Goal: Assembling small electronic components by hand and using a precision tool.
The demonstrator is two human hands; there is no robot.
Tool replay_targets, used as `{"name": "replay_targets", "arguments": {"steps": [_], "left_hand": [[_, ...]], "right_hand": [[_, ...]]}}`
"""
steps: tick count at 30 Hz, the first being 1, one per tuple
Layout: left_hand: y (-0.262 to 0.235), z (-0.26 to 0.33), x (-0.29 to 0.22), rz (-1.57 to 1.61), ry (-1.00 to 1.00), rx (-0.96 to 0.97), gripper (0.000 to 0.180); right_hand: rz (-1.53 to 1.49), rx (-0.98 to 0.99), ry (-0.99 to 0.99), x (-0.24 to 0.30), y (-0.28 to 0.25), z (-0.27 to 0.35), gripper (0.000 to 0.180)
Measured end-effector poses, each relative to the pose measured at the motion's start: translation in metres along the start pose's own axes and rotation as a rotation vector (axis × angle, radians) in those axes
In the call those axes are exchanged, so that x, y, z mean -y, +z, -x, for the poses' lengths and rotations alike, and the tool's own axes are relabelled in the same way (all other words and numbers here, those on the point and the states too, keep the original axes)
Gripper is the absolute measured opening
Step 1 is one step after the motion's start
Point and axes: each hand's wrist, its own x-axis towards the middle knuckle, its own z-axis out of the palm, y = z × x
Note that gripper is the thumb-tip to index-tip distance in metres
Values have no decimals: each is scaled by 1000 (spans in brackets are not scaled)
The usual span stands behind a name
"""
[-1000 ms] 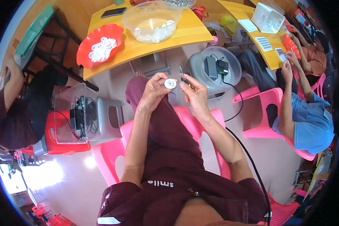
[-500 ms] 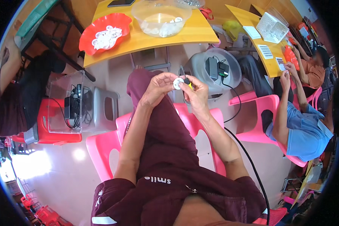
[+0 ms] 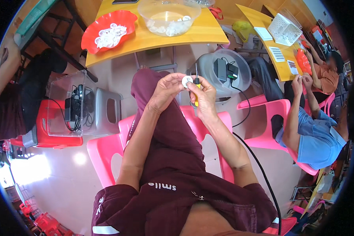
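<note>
Between both hands point(image 3: 167, 92) point(image 3: 203, 96), fingertips pinch a white disc point(image 3: 187, 81).

the small white round disc point(image 3: 187, 81) is showing only partly between the hands' fingers point(image 3: 173, 84); the yellow-handled tool's point(image 3: 197, 84) tip is too small to tell.
</note>
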Motion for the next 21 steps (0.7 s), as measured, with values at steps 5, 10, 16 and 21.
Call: {"name": "replay_targets", "arguments": {"steps": [5, 10, 16, 21], "left_hand": [[1, 1, -1, 15, -13, -13, 28], [2, 2, -4, 3, -33, -80, 25], [-8, -1, -5, 162, 12, -117, 23], [-3, -1, -8, 149, 42, -183, 25]], "right_hand": [[61, -15, -43, -1, 1, 0, 20], [144, -30, -100, 1, 5, 3, 31], [632, 50, -448, 5, 3, 8, 33], [779, 85, -594, 4, 3, 9, 30]]}}
